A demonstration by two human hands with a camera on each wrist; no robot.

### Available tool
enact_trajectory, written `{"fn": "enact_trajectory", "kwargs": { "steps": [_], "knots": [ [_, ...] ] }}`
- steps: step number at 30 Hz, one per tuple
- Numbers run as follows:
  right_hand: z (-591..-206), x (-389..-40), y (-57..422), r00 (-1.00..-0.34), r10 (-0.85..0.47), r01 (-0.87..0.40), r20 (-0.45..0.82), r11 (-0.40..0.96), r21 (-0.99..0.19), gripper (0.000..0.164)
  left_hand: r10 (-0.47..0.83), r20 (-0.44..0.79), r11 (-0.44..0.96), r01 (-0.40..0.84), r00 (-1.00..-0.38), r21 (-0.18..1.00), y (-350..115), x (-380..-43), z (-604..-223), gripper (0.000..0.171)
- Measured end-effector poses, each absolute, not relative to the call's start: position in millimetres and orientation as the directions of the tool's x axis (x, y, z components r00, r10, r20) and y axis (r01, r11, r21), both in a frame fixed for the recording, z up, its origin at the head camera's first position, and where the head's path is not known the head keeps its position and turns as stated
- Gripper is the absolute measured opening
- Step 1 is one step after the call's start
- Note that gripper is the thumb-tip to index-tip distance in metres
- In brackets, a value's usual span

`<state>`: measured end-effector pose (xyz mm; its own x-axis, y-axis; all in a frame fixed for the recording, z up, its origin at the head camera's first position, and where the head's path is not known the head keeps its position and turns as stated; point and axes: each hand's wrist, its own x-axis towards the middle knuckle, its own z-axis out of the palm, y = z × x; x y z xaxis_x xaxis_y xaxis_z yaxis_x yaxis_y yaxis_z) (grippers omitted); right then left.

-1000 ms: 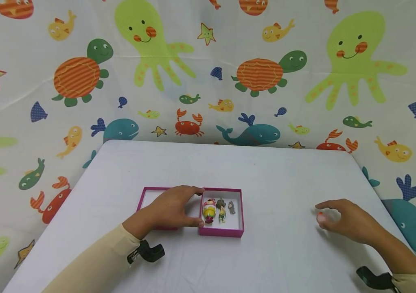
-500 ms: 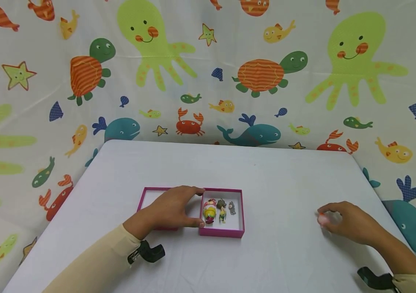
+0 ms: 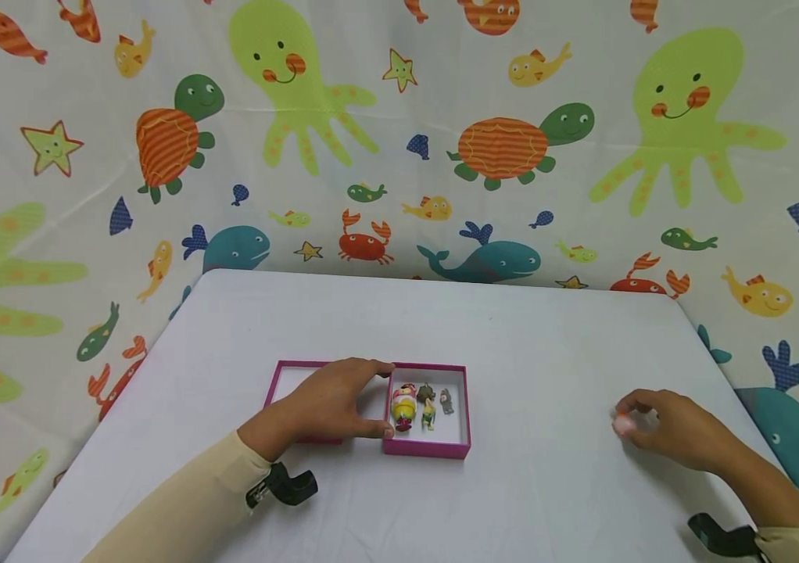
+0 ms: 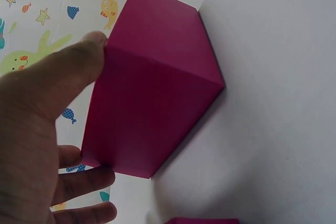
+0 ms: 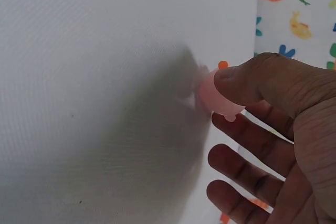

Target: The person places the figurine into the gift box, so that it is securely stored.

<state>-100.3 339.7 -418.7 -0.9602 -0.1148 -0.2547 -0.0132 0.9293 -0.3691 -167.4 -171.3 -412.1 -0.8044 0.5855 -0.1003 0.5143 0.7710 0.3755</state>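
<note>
The magenta box looks like stiff paper or card, its outer walls smooth and matt with only a soft sheen; the yellow figurine inside seems moulded plastic, slightly glossy; the small pink piece looks like smooth, faintly translucent plastic; the table wears matt white cloth, finely ribbed up close; the backdrop is matt printed cloth, lightly creased; the sleeve is dull cloth; the black wrist mount resembles smooth plastic.
</note>
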Motion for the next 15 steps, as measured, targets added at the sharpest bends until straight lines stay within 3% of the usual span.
{"fn": "enact_trajectory", "kwargs": {
  "steps": [8, 15],
  "knots": [
    [-420, -106, 331, -0.965, -0.127, -0.034, -0.228, 0.928, -0.371, 0.047, 0.583, -0.103, 0.774, 0.512, -0.806, 0.373, -171, -168, -413, 0.098],
    [-420, -112, 314, -0.979, -0.167, -0.106, -0.121, 0.911, -0.399, 0.040, 0.584, -0.107, 0.774, 0.511, -0.805, 0.374, -171, -168, -412, 0.099]
  ]
}}
